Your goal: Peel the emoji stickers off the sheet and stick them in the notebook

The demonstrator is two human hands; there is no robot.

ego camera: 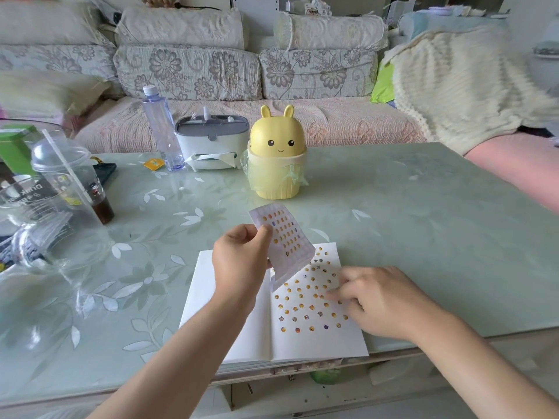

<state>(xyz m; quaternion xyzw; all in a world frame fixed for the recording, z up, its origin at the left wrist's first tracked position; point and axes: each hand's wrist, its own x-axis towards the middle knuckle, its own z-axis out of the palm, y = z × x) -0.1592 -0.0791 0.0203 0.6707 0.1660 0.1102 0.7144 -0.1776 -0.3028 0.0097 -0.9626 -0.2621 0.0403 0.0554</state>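
Pinched between the thumb and curled fingers of the left hand [240, 261], the emoji sticker sheet [284, 237] is held up at a tilt above the open notebook [202, 291], its lower corner hanging over the book's centre fold. Several rows of small yellow faces are seen on the sheet. The right hand [378, 300] is laid on the right-hand page with its fingers stretched leftward and loosely spread, the fingertips [332, 295] pressed down among the stuck-on emoji stickers [302, 306]; whether a sticker lies under them cannot be told, as the hand is blurred. The left-hand page is seen to be blank. The notebook is placed at the near edge of a glass-topped table [423, 237] with a leaf pattern. Farther back a yellow rabbit-shaped bin [276, 152], a tissue box [211, 140], a water bottle [161, 128] and a lidded plastic cup [69, 173] with a straw are stood, with a floral sofa [187, 71] behind.
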